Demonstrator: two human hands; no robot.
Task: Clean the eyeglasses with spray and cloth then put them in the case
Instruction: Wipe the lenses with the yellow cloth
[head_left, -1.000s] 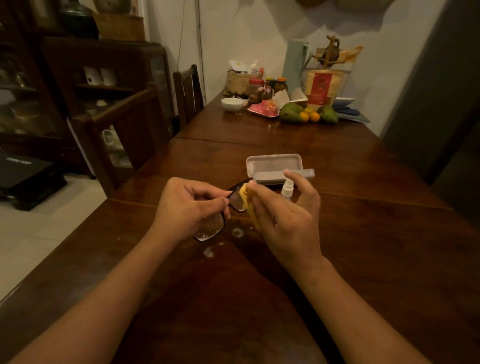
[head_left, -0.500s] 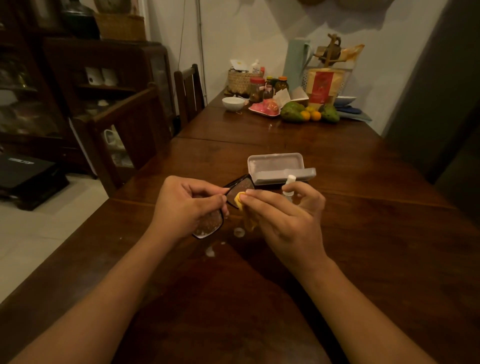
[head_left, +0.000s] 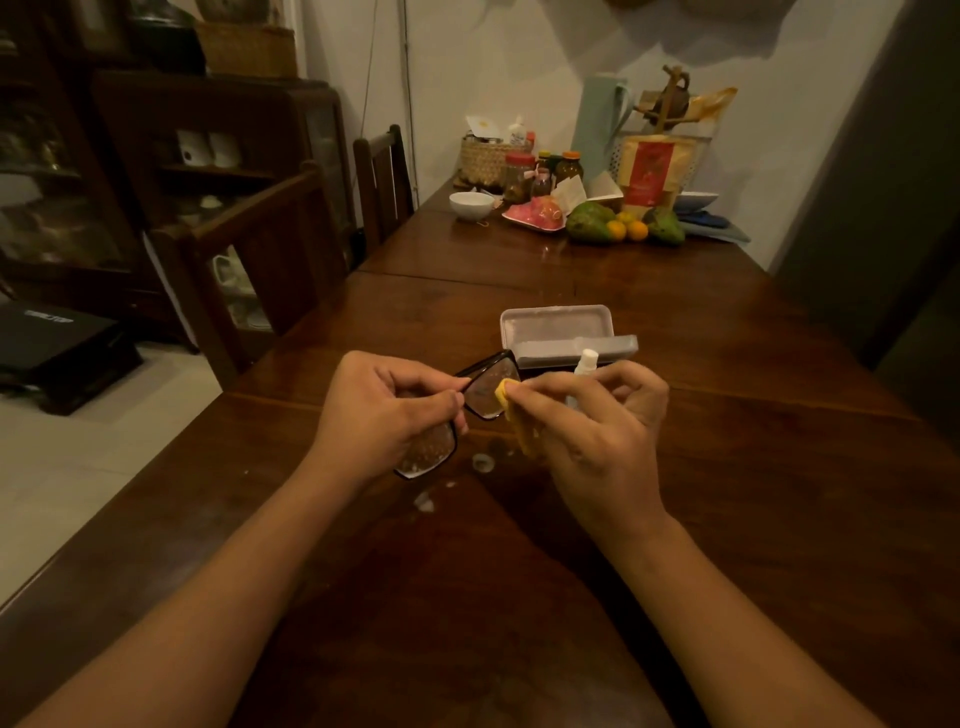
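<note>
So we're mid-wipe on the eyeglasses (head_left: 470, 402), held up over the dark wooden table (head_left: 779, 467) just in front of us. Our left hand (head_left: 384, 415) has them by the middle of the frame, thumb and forefinger pinched together around the bridge area, other fingers curled under. One lens sticks out up and to the right of that pinch, the other hangs down-left below the hand, so the frame's long axis runs diagonally, low-left to high-right.

Our right hand (head_left: 602, 431) has the yellow cloth (head_left: 511, 410) pinched between thumb and forefinger, pressed against the right edge of the upper lens, with the rest of the cloth trailing down. Remaining fingers are loosely curled, not spread. That upper lens is the one nearer the right hand, so rubbing it means working leftward and slightly away, toward the left-hand pinch. The lower lens looks speckled with droplets or smudges, so our guess is it needs its turn too, which would mean rotating the frame or re-gripping.

The case (head_left: 563, 332) sits open on the table just beyond the hands, pale grey, lid up. The little white spray bottle (head_left: 584, 364) stands between it and our right hand, mostly hidden behind the fingers. A few wet spots sit on the wood under the glasses.

As for writing: nothing legible on the case, bottle or frame. There's a red-labelled pouch (head_left: 649, 169) at the far end, but the text is too small to read.
</note>
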